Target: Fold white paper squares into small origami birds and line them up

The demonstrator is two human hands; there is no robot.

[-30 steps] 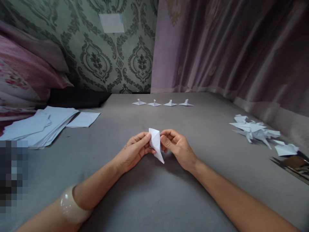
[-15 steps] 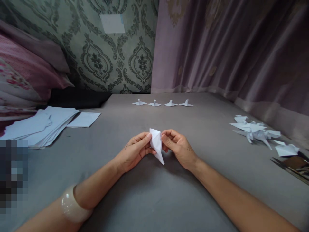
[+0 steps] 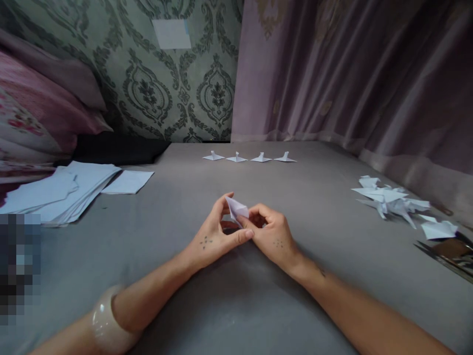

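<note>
A small white piece of folded paper is between my two hands, just above the grey surface. My right hand pinches its near end between thumb and bent fingers. My left hand curls around the paper from the left, its fingers on the far side. The left thumb reaches across to the tip of the right thumb. The paper's lower part is hidden behind the thumbs.
Several folded paper birds stand in a row at the back. White sheets lie stacked at left, beside a smaller paper piece. At right are a pile of folded paper and scissors.
The folded paper has turned, so its long point no longer hangs toward me. My left thumb has moved off its face to the right thumb, and my right hand now pinches the near end.
</note>
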